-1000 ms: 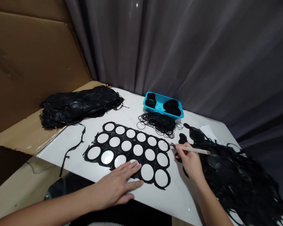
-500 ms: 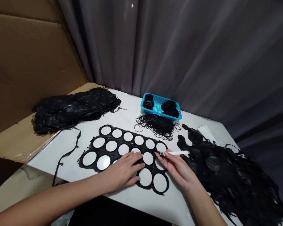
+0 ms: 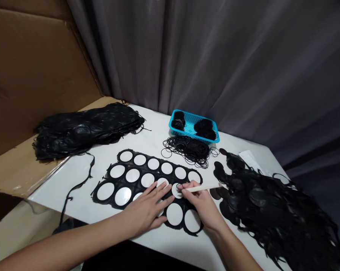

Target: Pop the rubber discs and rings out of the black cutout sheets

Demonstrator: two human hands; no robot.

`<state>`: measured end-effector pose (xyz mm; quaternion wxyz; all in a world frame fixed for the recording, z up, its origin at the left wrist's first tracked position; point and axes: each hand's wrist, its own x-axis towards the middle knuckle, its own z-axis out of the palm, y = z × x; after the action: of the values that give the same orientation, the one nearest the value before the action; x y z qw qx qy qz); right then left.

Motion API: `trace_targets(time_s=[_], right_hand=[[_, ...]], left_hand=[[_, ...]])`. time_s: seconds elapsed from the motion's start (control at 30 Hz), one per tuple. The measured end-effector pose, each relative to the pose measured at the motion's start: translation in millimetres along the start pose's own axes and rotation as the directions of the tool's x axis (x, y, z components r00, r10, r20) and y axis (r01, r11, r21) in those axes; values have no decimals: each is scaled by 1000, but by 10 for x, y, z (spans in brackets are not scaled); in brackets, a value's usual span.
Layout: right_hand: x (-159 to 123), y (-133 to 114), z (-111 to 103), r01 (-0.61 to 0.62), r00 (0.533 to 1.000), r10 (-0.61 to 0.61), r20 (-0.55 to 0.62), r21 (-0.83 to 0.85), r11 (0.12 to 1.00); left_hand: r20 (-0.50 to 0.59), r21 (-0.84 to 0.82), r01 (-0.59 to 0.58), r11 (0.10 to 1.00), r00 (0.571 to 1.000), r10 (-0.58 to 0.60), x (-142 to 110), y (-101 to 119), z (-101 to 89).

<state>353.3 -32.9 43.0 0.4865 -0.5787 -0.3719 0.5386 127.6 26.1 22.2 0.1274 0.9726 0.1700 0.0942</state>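
A thin black rubber sheet (image 3: 170,199) with rows of round holes lies on the white table, the white surface showing through the holes. My left hand (image 3: 147,209) rests flat on its middle, fingers spread, hiding some holes. In my right hand (image 3: 202,201) is a slim white pen-like tool (image 3: 205,187), pinched between thumb and fingers and pointing left. The fingertips are over a hole just right of my left hand. A thin dark curve shows beside them; I cannot make out whether it is a loose ring or part of the sheet.
A blue basket (image 3: 193,139) with black rings stands at the back, loose black rings (image 3: 188,148) in front of it. Black sheets (image 3: 85,130) are stacked at left. Black scraps (image 3: 274,210) heap at right. A black strip (image 3: 79,184) lies left; a grey curtain (image 3: 215,56) hangs behind.
My right hand has moved left with the white tool, from the right-hand column of holes to a hole nearer my left hand. My left hand stays pressed on the sheet, its fingers spread wider.
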Motion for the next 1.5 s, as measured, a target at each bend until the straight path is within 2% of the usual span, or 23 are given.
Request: trace_targets(time_s=[0.07,0.17,0.43,0.67,0.8,1.0,1.07,1.17,1.23,1.3,1.37,1.43,1.5], right_hand=[[0,30,65,69,997,-57,59,-225,972],[-15,80,76,122,991,-93,96,-366,922],[-72,182,67,152,988,-128,86,-405,902],[-69,174,71,172,985,-155,74,-437,883],[-129,211,88,235,971,-224,87,-546,805],[-232,369,203,362,915,-382,131,-682,635],[-123,291,105,362,909,-396,129,-717,596],[191,47,-271,297,885,-465,10,-782,549],[406,-106,-578,196,814,-562,-146,-842,503],[552,-192,-821,131,802,-545,-245,-818,560],[608,-205,-945,68,853,-395,-341,-678,732],[600,-180,-963,3,913,-166,-374,-399,917],[570,-159,-921,-35,950,7,-311,-87,996]], left_hand=[[-3,5,0,1000,1000,0,-10,6,7],[-5,5,5,1000,1000,-5,-23,17,1],[-18,-21,6,1000,1000,-6,-25,12,-4],[-21,-30,14,999,1000,-15,-26,17,4],[2,-41,17,999,1000,-17,-23,12,-6],[-8,-67,10,998,1000,-11,-25,-5,8],[2,-54,12,998,1000,-12,-19,-4,10],[26,-36,16,999,1000,-15,-9,8,-4],[39,-32,19,999,999,-18,-9,17,-21],[48,-34,19,999,999,-17,-16,24,-41],[40,-50,16,999,999,-15,-21,26,-66],[19,-81,14,997,1000,-13,-13,22,-102],[19,-107,14,994,1000,-12,15,5,-148]])
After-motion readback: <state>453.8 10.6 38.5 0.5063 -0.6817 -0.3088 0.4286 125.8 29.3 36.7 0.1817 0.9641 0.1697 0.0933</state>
